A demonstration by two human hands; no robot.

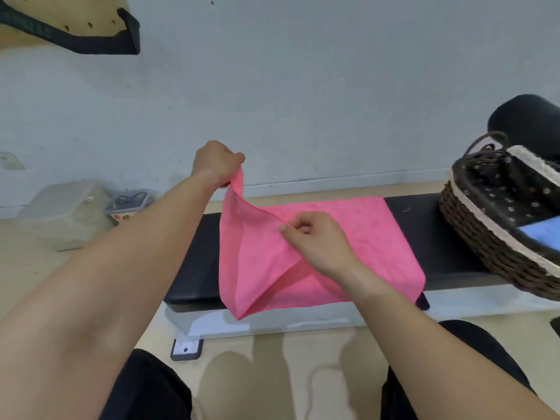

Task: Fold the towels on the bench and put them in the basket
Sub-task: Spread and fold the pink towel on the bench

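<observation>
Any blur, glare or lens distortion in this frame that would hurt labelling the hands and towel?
Head view: even, diffuse light, no glare; soft shadows lie on the floor under the arms. Head view: wide-angle bending stretches the basket at the right edge. Head view: slightly soft overall, yet the left hand and right hand gripping the pink towel read clearly.

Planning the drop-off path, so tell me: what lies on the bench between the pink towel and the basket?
Nothing: in the head view, only the bare black bench runs from the right edge of the pink towel to the wicker basket.
</observation>
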